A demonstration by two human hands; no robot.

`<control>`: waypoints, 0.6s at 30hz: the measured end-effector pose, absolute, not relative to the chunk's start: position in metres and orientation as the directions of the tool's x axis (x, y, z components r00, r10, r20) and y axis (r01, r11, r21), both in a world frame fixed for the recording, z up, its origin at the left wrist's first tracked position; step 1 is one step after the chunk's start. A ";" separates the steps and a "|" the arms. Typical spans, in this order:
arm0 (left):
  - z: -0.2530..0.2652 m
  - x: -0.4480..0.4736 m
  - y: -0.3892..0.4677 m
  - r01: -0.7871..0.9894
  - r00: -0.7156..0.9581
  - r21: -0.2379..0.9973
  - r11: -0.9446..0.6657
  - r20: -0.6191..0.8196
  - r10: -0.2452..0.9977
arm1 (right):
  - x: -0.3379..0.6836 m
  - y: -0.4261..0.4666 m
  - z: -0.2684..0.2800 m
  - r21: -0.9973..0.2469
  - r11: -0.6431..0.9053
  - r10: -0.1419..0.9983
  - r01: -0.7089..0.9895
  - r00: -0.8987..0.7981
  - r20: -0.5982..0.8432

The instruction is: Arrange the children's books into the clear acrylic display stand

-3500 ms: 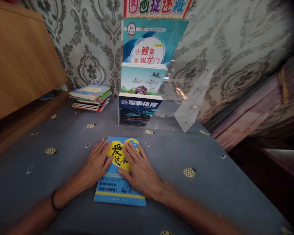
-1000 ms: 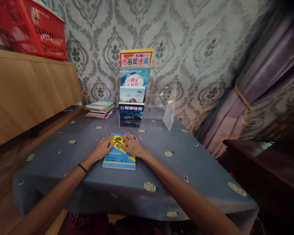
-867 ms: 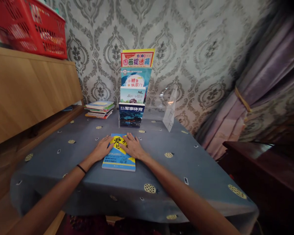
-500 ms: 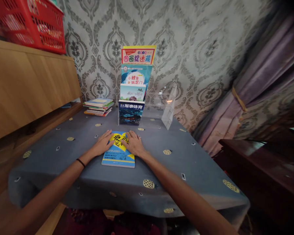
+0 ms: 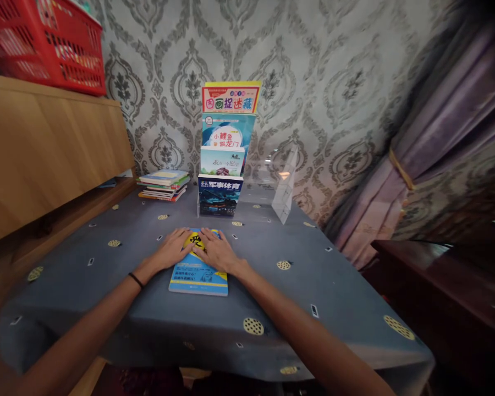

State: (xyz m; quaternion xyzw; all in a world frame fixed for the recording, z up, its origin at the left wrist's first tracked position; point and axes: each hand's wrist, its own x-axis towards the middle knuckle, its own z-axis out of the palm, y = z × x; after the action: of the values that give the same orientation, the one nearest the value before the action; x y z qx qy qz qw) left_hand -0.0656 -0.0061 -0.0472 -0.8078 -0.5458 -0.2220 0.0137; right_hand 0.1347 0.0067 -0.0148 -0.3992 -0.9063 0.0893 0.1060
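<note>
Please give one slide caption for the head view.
Left hand and right hand rest on a blue book near a clear rack.

This seems to be a room in a home: there is ornamental wallpaper [image 5: 322, 71], a tied purple curtain [image 5: 433, 124], a wooden cabinet [image 5: 53, 148] and a pineapple-print tablecloth [image 5: 334, 269]. The dark furniture [image 5: 437, 302] is perhaps a desk.

Blue-and-yellow book [image 5: 198, 281], grey-blue tablecloth [image 5: 157, 324] with little yellow black-dotted fruits [image 5: 253, 326], bright red basket [image 5: 72, 55], and the wallpaper [image 5: 334, 82] in here is full-on grey damask.
</note>
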 end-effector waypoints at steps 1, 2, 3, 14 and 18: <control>-0.048 -0.066 -0.006 0.884 0.310 0.220 -0.412 0.383 0.870 | 0.134 0.007 -0.016 -0.254 0.662 0.745 0.705 -0.657 0.116; -0.049 -0.066 -0.006 0.882 0.310 0.221 -0.416 0.391 0.867 | 0.135 0.008 -0.017 -0.260 0.660 0.746 0.704 -0.656 0.117; -0.049 -0.065 -0.006 0.883 0.306 0.223 -0.414 0.395 0.866 | 0.136 0.010 -0.018 -0.267 0.660 0.746 0.702 -0.654 0.127; -0.051 -0.063 -0.010 0.882 0.264 0.280 -0.379 0.373 0.889 | 0.167 -0.041 -0.020 -0.317 0.670 0.735 0.671 -0.660 0.157; -0.051 -0.061 -0.013 0.901 0.222 0.284 -0.327 0.347 0.911 | 0.169 -0.064 -0.019 -0.342 0.673 0.723 0.656 -0.681 0.116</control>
State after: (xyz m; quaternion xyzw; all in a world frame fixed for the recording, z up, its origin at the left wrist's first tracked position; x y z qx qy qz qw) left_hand -0.0609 -0.0128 -0.0508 -0.7815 -0.5799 -0.2299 -0.0109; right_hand 0.1686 -0.0645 -0.0192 -0.3806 -0.9064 0.1373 0.1218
